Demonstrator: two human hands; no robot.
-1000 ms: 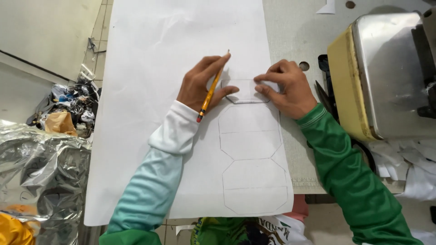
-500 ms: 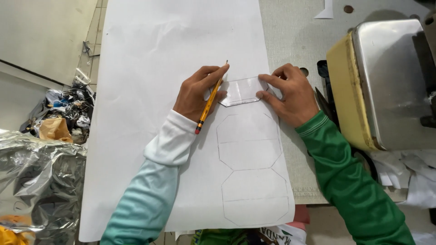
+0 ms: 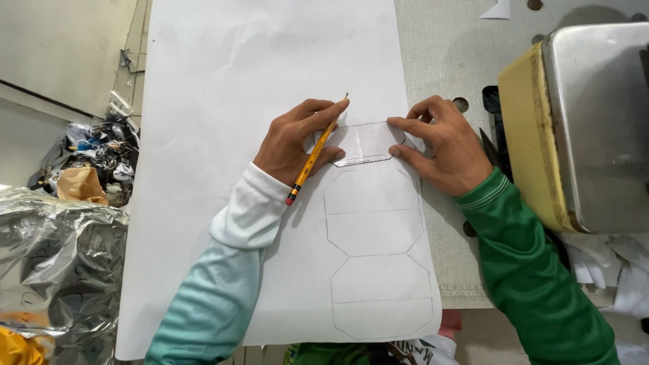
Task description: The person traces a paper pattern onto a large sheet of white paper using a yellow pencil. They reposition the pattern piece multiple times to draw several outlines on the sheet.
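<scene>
A pale work table (image 3: 439, 61) fills the view, and on it lies one large white paper sheet (image 3: 270, 74) that runs from the far edge down to the near one. At the right stands one sewing machine (image 3: 581, 128) with a yellow body and a shiny metal face, a black part just beside its left side. At the lower left sits one crumpled silver foil bag (image 3: 61, 263), and above it on the floor a heap of mixed scraps (image 3: 94, 162) with one brown paper bag among them. Two eight-sided outlines (image 3: 375, 257) are drawn in pencil on the sheet, stacked one above the other near its right edge. Just above them lies one small see-through template (image 3: 365, 143) of the same cut-corner shape. The right hand (image 3: 443, 145) is half spread, its fingertips pressing the template's right end flat on the sheet. The left hand (image 3: 294, 138) is curled around one yellow pencil (image 3: 314, 155), pinched between thumb and fingers, red eraser end toward the wrist and tip at the template's upper left corner.
</scene>
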